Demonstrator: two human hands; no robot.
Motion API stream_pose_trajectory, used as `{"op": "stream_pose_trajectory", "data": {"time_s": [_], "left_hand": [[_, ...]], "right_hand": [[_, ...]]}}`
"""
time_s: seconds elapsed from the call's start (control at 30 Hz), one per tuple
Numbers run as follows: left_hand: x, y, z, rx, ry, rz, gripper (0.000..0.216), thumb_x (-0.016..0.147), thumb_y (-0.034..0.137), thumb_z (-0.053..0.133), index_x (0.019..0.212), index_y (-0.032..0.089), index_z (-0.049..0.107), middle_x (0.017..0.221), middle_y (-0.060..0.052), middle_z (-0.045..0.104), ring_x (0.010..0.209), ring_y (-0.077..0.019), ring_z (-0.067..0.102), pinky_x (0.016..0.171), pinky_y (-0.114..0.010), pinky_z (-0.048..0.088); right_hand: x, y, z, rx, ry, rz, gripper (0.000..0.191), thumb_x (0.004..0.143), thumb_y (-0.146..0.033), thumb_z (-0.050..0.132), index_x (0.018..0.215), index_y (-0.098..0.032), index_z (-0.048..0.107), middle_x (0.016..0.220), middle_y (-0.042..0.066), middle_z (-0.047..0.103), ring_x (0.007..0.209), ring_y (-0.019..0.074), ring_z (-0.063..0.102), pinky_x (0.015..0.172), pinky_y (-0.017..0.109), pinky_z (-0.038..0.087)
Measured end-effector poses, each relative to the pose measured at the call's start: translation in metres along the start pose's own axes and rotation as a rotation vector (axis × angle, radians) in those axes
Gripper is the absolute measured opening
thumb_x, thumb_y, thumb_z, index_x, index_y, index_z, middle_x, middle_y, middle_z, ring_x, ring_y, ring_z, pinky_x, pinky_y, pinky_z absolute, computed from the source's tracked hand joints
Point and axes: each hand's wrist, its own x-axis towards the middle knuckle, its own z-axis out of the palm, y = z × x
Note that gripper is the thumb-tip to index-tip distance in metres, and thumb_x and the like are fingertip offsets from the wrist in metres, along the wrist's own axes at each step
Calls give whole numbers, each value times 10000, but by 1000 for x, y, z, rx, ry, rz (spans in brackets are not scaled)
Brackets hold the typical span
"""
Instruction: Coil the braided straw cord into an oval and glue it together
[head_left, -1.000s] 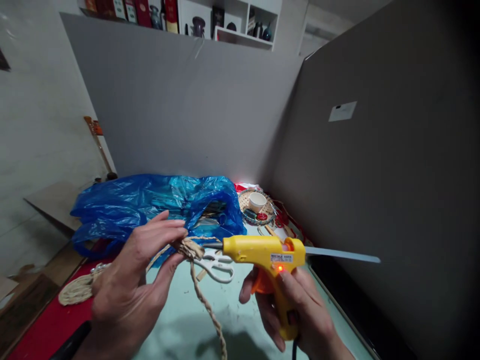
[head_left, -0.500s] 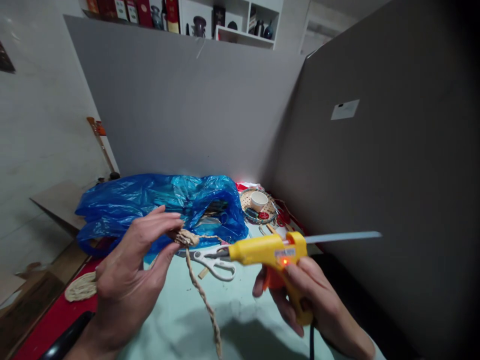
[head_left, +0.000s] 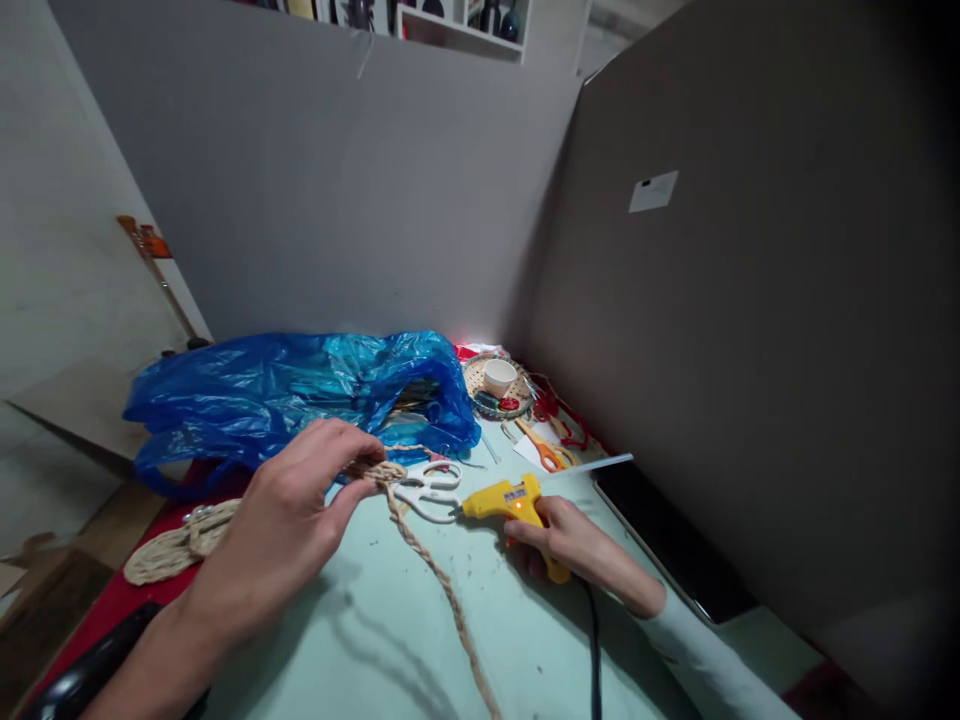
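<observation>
Pinching the knotted end of a rope [head_left: 381,472] between thumb and fingertips, the person's left hand [head_left: 292,515] holds it just above a pale green table [head_left: 360,650]. From that pinch the braided rope trails down across the tabletop toward the person.

The right hand [head_left: 574,548] is wrapped tight around the handle of a yellow glue gun [head_left: 502,500], which sits low on the table with a small orange light glowing on its side. The glue gun lies to the right of the knot, its length running left to right. Its nozzle aims left at the knot, and a clear glue stick juts out behind.

White scissors [head_left: 427,488] lie between nozzle and knot, close to both. A blue plastic bag [head_left: 285,385] sits behind the left hand, and a flat coil [head_left: 169,550] of the same braid lies to its left.
</observation>
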Motion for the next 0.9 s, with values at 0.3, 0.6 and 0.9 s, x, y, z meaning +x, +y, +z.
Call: {"op": "stream_pose_trajectory", "data": {"time_s": [0.3,0.6,0.9], "left_hand": [[-4,23,-15,-84,-144,2,69,888,369,638,899,305,661,863,40,717,761,-181,689,630,-238,512],[2,28,-20,-154,-240,-10,62,863,349,649,843,325,703,800,68,748,688,-151,708,585,-168,538],[6,25,-12,-440,-621,-298,41,810,315,662,816,314,702,797,65,696,704,-142,629,611,-171,510]], "right_hand": [[-42,-56,18,-376,190,-258,237,975,-415,562,879,-213,637,811,36,669,728,188,583,716,302,396],[-63,-86,40,-214,-6,-476,309,1046,-399,474,857,-206,623,788,-17,635,724,124,561,694,232,402],[-57,-85,13,-265,-51,-579,269,994,-320,597,776,-175,659,646,-60,557,591,74,467,604,216,349]]}}
